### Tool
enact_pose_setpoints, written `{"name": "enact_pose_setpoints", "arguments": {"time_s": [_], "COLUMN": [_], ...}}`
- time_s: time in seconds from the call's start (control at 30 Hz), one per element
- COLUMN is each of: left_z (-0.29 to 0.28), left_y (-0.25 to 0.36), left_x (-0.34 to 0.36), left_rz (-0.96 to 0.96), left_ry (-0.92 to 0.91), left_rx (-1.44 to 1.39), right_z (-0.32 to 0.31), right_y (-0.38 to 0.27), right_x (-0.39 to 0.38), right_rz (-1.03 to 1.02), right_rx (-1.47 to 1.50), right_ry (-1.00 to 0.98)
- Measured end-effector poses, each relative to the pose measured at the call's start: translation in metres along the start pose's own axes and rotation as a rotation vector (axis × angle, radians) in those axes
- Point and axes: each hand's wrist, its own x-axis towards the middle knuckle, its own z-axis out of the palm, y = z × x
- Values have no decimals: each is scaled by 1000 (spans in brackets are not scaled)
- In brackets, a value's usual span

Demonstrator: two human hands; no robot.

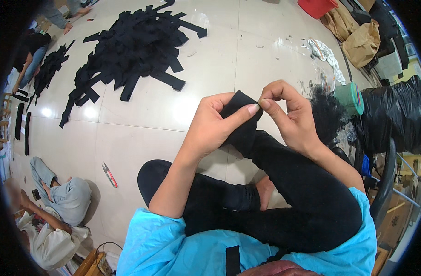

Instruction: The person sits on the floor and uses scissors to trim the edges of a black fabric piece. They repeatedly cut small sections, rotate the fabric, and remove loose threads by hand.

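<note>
My left hand [215, 124] and my right hand [288, 115] pinch the top edge of a black fabric strip [240, 120] between them, thumbs and forefingers meeting at the strip's upper corner. The strip hangs down over my raised knee in black trousers [302, 184]. I sit on a pale tiled floor [141, 142] in a bright blue shirt [160, 244], with one bare foot [264, 187] tucked under the knee.
A big heap of black fabric strips [137, 46] lies on the floor ahead, a smaller heap [49, 69] further left. Red-handled snips [109, 175] lie at my left. A person in pale clothes [54, 216] sits at lower left. Black bags [394, 115], brown paper bags [357, 37] and a green roll [350, 97] crowd the right.
</note>
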Motion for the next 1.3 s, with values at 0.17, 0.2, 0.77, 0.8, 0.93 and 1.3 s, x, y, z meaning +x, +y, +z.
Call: {"name": "enact_pose_setpoints", "arguments": {"time_s": [0.17, 0.2, 0.77, 0.8, 0.93, 1.3], "left_z": [0, 0, 2, 1, -1, -1], "left_y": [1, 2, 6, 9, 8, 8], "left_x": [-2, -3, -3, -3, -6, -3], "left_rz": [15, 14, 26, 17, 10, -6], "left_ry": [5, 11, 24, 25, 48, 34], "left_rx": [13, 18, 57, 77, 60, 35], "right_z": [-3, -4, -43, -45, -64, -85], "right_y": [-6, -4, 17, 16, 14, -16], "right_x": [-1, 1, 34, 34, 47, 45], "right_rz": [92, 99, 102, 97, 9, 278], "right_rx": [62, 99, 591, 601, 626, 722], "right_ry": [19, 54, 283, 279, 273, 191]}}
